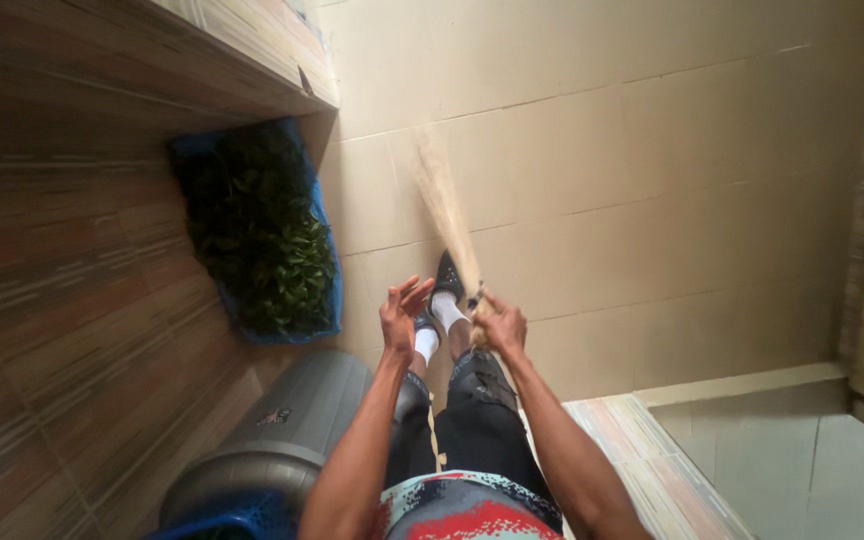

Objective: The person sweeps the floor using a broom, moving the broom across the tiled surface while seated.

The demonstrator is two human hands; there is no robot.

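Broom (449,215) of pale straw sticks out from the right hand (501,325) and fans up and away over the floor, and it looks blurry. Its tied end sits inside that hand, which is closed tight around it. The straw tips are far from the hand, up on the tan floor tiles (652,150).

Closest to the camera is the person's shirt (467,510), with red, white and teal patches. Two bare arms reach out from it. Below them are dark trousers (472,420).

The left hand (402,315) is just beside the right one, a small gap away. Its fingers are spread and it holds nothing. It does not touch the broom.

Between the two hands you can see white socks (444,312) and a black shoe (447,275). The shoe is right next to the bottom of the broom.

On the left, near the person, is a round grey bin (282,440) with a blue thing (222,520) at its mouth. A bit farther is a blue bag (327,250) full of green leaves (262,240). It leans on a brown striped wall (62,280).

On the right, a low step (742,385) goes down to paler tiles (802,470). Far off, the tan tiles fill the rest of the floor.
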